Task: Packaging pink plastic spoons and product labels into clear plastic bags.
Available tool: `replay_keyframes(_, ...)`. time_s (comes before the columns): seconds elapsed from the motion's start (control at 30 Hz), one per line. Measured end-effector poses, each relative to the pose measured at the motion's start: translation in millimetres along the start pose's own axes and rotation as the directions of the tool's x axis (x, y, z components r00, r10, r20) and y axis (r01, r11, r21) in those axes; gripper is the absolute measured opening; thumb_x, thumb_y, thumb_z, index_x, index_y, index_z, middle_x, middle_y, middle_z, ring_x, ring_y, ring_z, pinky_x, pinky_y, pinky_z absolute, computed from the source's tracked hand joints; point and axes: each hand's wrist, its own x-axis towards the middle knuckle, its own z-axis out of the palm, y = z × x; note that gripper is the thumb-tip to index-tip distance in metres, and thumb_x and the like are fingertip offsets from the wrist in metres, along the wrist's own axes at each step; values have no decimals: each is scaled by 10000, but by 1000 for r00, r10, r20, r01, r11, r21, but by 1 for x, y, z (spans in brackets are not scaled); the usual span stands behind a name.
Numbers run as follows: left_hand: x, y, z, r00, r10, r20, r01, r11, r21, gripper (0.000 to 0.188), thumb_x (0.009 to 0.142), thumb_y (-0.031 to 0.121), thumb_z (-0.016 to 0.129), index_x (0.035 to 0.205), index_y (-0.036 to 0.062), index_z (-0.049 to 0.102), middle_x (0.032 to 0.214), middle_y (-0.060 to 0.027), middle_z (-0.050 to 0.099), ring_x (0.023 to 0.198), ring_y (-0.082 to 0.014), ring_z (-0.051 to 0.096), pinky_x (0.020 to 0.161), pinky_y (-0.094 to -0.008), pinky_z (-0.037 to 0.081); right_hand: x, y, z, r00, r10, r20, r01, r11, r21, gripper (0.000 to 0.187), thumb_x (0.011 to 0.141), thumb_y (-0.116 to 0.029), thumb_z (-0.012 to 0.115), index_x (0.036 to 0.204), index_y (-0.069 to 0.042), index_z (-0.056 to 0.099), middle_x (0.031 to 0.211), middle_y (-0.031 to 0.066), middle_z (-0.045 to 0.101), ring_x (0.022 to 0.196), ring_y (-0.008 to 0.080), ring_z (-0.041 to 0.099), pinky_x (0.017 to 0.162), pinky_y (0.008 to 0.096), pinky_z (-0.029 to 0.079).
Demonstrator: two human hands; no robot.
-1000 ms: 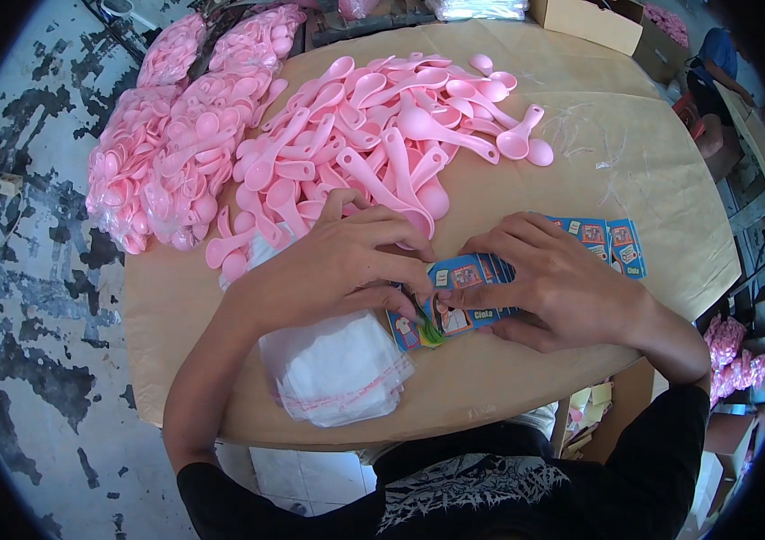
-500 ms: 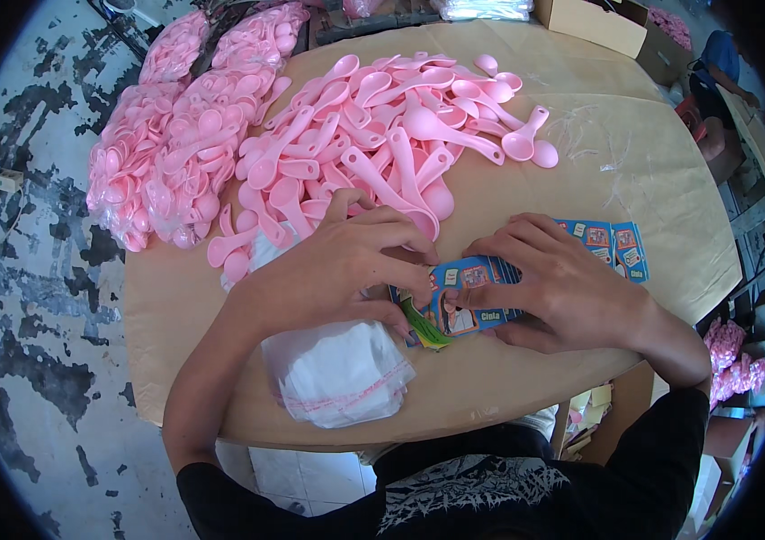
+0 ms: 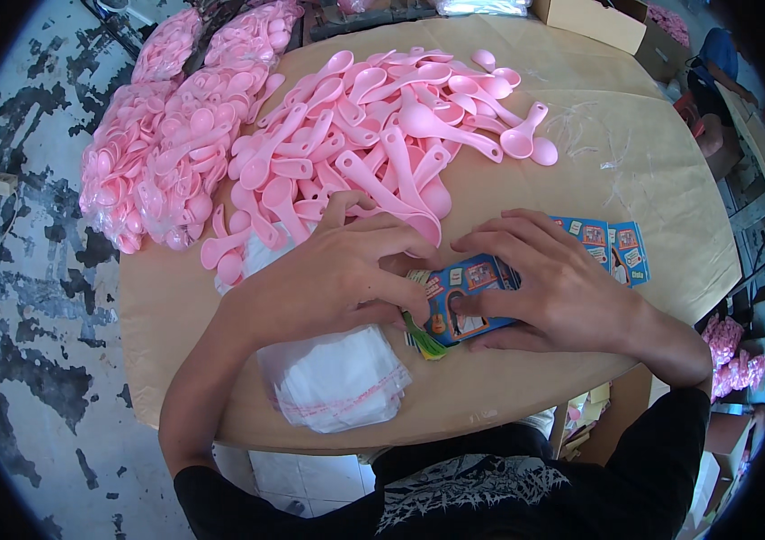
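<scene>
Near the front edge of the brown paper-topped counter (image 3: 634, 184), my right hand (image 3: 551, 286) holds a stack of blue printed paper cards (image 3: 466, 277), thumb on top. My left hand (image 3: 355, 268) curls at their left end, where green and yellow edges fan out; I can't tell if it's pinching any. If my right thumb presses too lightly, the cards could slip apart. A bump might spread the clear plastic bags (image 3: 335, 382) nearby. Farther out, knocking the heaped pink plastic spoons (image 3: 445, 128) could make some tumble.

Curved left fingers (image 3: 398, 288) and right fingers (image 3: 494, 242) point inward.
</scene>
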Motion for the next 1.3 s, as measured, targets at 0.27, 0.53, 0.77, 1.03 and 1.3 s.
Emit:
replay_keyframes(0.27,1,4,-4,999,-23,49,22,1000,22,173,689,172,825,829,227,740,1200,8,645,1153,-183,576,1011,-453,244,1,-1,0,995,16,94,-24,996,86,367,762,-275,777,1042,-100,616,1183,150,588,1142,345,570,954,444,493)
replay_keyframes(0.53,-2,3,-7,998,-16,59,15,1000,15,227,674,262,865,847,201,730,1200,-5,643,1187,-195,552,1026,-459,230,-1,-4,-10,996,21,87,-30,995,97,419,711,-265,838,1042,-112,632,1210,127,598,1141,352,579,950,441,505)
replay_keyframes(0.77,-5,2,-15,1000,-7,4,7,1000,-30,243,664,227,868,838,184,704,1182,-15,644,1195,-184,551,1057,-466,212,-9,-3,-25,998,50,-24,-48,997,55,494,631,-230,888,1042,-126,635,1210,147,607,1135,357,590,942,438,509)
replay_keyframes(1.03,-9,1,-21,999,-30,-36,31,999,21,214,725,106,781,912,132,681,1152,-28,661,1150,-201,573,1078,-497,230,-3,4,-17,967,236,-100,-112,738,665,394,783,-132,832,1088,-58,594,1021,64,644,1001,160,618,839,304,496)
replay_keyframes(1.3,-7,2,-19,991,22,-130,-8,994,112,259,668,64,812,872,147,675,1012,10,676,1100,-175,605,1070,-448,258,-6,3,-12,907,354,-227,-20,577,817,367,831,-78,789,1121,-30,570,1077,53,613,1016,117,580,923,289,463)
